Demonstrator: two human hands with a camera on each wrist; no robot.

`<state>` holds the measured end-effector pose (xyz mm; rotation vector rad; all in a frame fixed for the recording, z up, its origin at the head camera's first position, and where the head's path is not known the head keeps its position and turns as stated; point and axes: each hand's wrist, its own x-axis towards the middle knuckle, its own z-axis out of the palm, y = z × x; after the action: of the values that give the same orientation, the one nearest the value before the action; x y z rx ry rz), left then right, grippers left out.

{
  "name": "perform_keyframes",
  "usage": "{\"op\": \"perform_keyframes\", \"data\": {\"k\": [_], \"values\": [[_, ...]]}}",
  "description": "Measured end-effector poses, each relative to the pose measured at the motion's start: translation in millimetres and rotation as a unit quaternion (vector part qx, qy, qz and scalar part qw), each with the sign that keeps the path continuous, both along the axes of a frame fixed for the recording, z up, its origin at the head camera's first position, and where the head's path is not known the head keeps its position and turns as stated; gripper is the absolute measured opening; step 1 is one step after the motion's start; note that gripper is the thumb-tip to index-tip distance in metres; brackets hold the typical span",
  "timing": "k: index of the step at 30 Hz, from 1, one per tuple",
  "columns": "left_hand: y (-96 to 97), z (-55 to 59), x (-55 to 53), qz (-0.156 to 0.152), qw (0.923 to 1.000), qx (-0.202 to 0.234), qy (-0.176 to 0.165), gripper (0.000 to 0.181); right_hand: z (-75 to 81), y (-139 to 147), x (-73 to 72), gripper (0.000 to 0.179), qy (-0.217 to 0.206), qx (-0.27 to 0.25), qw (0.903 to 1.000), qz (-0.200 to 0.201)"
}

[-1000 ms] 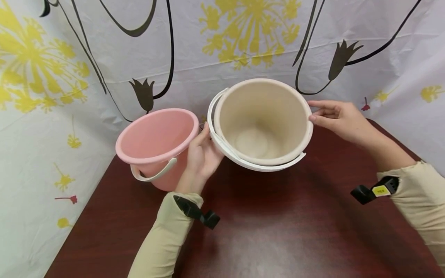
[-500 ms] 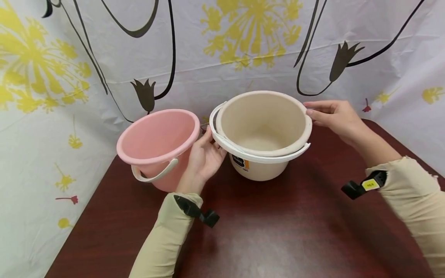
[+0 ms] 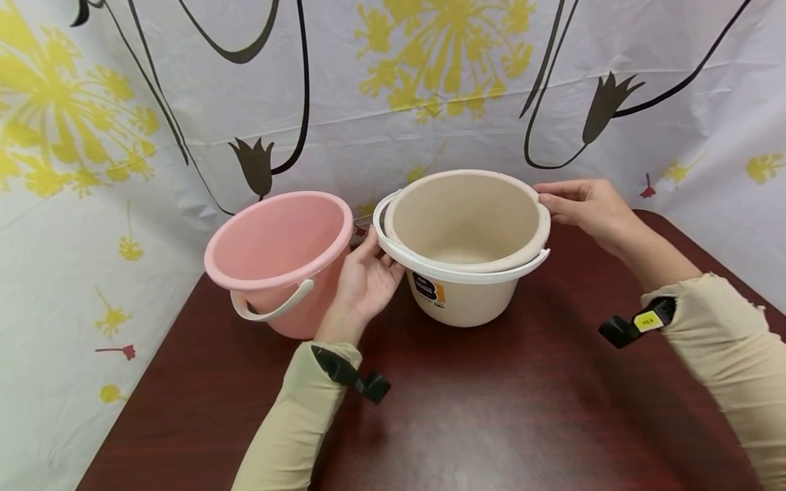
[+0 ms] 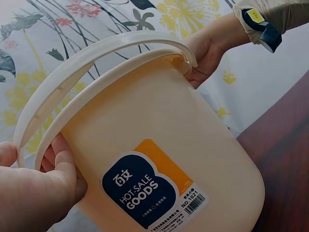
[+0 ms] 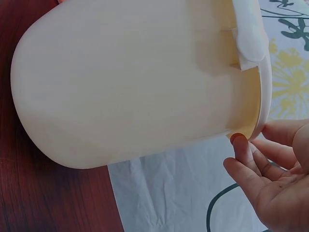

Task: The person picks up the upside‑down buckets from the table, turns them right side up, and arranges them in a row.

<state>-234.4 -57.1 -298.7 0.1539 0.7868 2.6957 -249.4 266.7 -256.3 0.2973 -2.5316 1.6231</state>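
A beige bucket (image 3: pixel 467 307) is held almost upright between both hands at the back of the table; whether its base touches the tabletop I cannot tell. Its white handle (image 3: pixel 448 273) hangs along the near side of the rim. At the left of the rim my left hand (image 3: pixel 368 283) grips, fingers curled under the lip and thumb up by the handle. My right hand (image 3: pixel 589 208) pinches the far right rim. In the left wrist view a blue and orange label (image 4: pixel 140 188) shows on the wall. The right wrist view shows fingertips (image 5: pixel 241 142) at the lip.
A pink bucket (image 3: pixel 270 281) with a pale handle (image 3: pixel 276 312) stands just left of my left hand, close to the forearm. The dark red table (image 3: pixel 491 409) reaches back to a white flowered cloth (image 3: pixel 368 102), which hangs behind and at both sides.
The beige bucket has tipped from its mouth facing me to nearly upright and has come down, bringing its label into view. The right forearm has shifted slightly left; the pink bucket has stayed put.
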Motion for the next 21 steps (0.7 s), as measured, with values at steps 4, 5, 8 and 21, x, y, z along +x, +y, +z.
{"op": "perform_keyframes", "data": {"k": [4, 5, 8, 21], "values": [[1.4, -0.8, -1.3, 0.001, 1.0, -0.004, 0.003, 0.02, -0.8, 1.1, -2.1, 0.053, -0.003, 0.006, 1.0, 0.0], [1.8, -0.8, -1.6, 0.001, 1.0, -0.006, 0.003, 0.02, -0.9, 1.4, -2.6, 0.053, -0.004, 0.006, 1.0, 0.0], [3.0, -0.8, -2.8, 0.002, 0.9999, -0.009, 0.006, 0.02, -1.1, 2.4, -5.1, 0.054, -0.007, 0.006, 0.9999, 0.003], [3.5, -8.1, -7.5, -0.002, 0.9998, 0.019, 0.008, 0.018, -2.8, 3.3, -6.7, 0.054, -0.011, 0.025, 0.9996, 0.007]]}}
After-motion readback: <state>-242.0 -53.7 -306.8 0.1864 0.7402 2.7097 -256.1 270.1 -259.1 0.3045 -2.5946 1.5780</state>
